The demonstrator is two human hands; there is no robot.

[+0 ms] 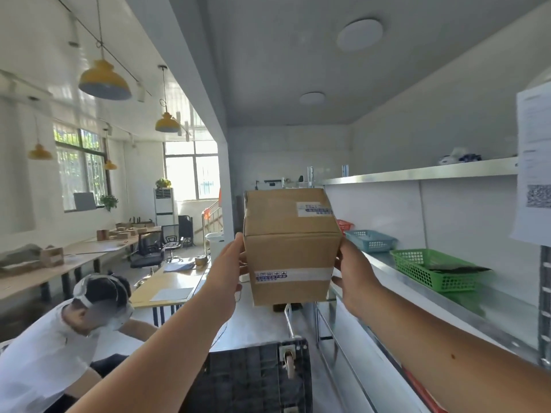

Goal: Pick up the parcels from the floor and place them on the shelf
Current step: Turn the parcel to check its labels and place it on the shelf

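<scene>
Left hand (229, 272) and right hand (354, 275) gripping one brown parcel (292, 251) by its sides, lifted up high, not yet put on the shelf (504, 308).

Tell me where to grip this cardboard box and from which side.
Grip the cardboard box on its two opposite side faces, coming in from left and right, as the left hand and right hand do. Those faces are flat and parallel; it looks too wide for one hand.
</scene>
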